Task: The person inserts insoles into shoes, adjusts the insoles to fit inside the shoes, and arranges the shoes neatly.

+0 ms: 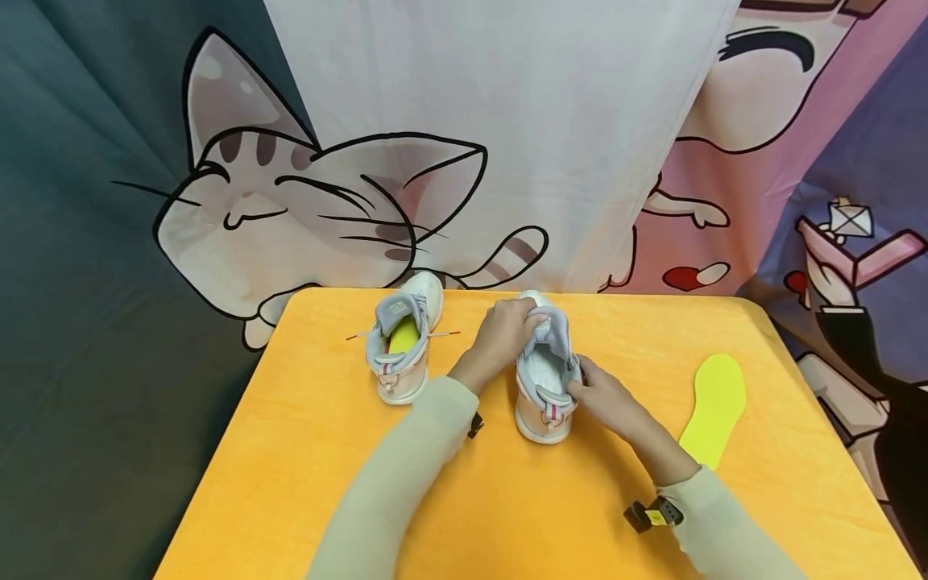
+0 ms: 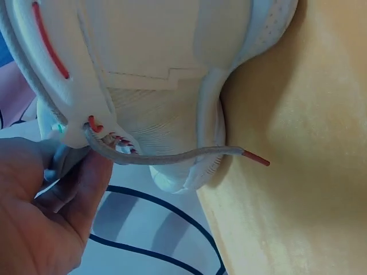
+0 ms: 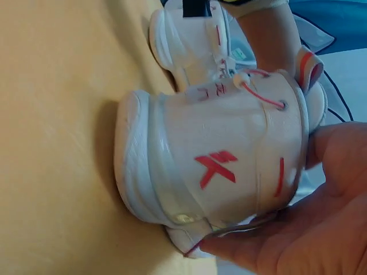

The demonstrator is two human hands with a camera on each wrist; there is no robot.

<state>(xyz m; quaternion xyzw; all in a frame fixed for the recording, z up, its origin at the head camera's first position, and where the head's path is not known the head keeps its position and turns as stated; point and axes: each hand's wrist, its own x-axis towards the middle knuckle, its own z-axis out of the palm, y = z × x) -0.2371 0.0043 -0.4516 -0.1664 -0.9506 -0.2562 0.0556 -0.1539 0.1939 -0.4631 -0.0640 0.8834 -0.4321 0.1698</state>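
Observation:
A white sneaker (image 1: 545, 427) with a grey lining stands on the table, heel toward me, between both hands. At its front, my left hand (image 1: 500, 337) pinches the tongue near the lace holes. A grey lace (image 2: 178, 158) with a red tip hangs loose beside those fingers in the left wrist view. My right hand (image 1: 612, 400) grips the collar's right side, thumb at the inner edge and fingers outside. The right wrist view shows the sneaker's heel side (image 3: 229, 137) with a red logo. Inside, the sneaker shows a pale footbed.
To the left stands the matching sneaker (image 1: 400, 387), a yellow-green insole (image 1: 403, 334) inside and its laces spread sideways. Another yellow-green insole (image 1: 718, 403) lies flat at the right, partly behind my right forearm. A cartoon-printed curtain (image 1: 565, 145) hangs behind the yellow table (image 1: 493, 499).

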